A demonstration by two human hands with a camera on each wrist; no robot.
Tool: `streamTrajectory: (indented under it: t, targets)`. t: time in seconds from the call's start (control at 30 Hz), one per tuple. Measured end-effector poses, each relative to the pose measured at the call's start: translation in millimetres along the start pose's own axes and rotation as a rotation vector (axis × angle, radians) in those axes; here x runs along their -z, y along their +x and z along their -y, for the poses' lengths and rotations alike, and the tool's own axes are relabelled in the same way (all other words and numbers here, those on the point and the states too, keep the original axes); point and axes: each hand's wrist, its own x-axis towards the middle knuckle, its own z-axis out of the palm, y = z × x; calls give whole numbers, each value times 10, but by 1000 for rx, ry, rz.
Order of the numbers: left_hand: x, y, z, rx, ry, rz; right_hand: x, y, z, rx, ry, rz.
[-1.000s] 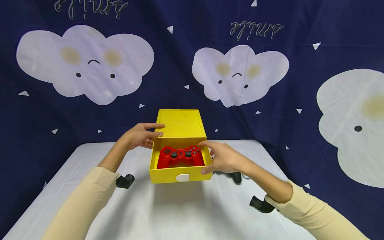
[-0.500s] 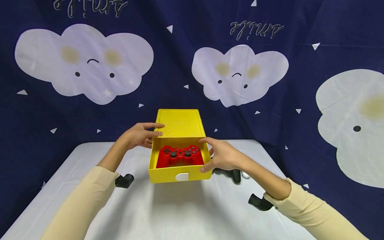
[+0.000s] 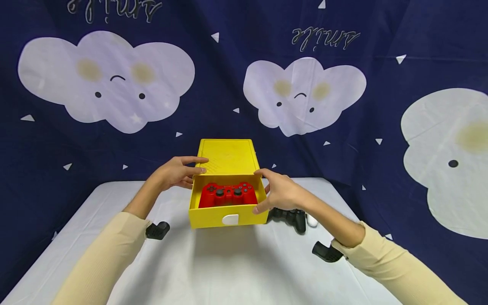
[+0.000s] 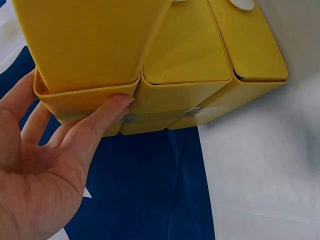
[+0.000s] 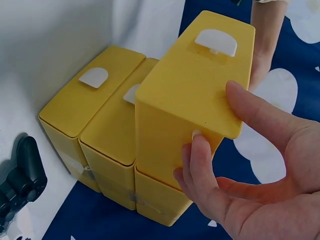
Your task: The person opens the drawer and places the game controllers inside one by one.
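A yellow drawer cabinet (image 3: pixel 228 156) stands on the white table. Its top drawer (image 3: pixel 209 217) is pulled well out, and a red game controller (image 3: pixel 228 195) lies inside. On the drawer's front is a white tab handle (image 3: pixel 230 219). My left hand (image 3: pixel 177 173) holds the cabinet's left side at the top; in the left wrist view its fingers wrap the casing (image 4: pixel 90 102) around that drawer. My right hand (image 3: pixel 284 195) grips the drawer's right front corner, thumb on the front and fingers along the side (image 5: pixel 162 145). Two lower drawers (image 5: pixel 95 95) are closed, as the right wrist view shows.
A black game controller (image 3: pixel 295 218) lies on the table (image 3: pixel 228 271) to the right of the cabinet, with a small white object (image 3: pixel 311 221) beside it. Behind the table hangs a dark blue cloth (image 3: pixel 213 93) printed with clouds.
The top drawer has slid slightly back into the cabinet, carrying the red controller. My right hand has moved back with it, showing more of the black controller. My left hand stays nearly still.
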Motion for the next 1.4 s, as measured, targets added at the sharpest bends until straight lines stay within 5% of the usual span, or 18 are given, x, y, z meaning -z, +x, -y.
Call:
streamTrajectory:
  t: [0.73,1.07,1.4]
  targets:
    - [-8,-4,-6,9,-2,3,60,206,-70,-68,45,49]
    - [-19,5,10,-1,1,5,20,255,-145,-74,40,-63]
    - [-10,-3,6,1,-7,-1,14,307,-178,-61,99,-70]
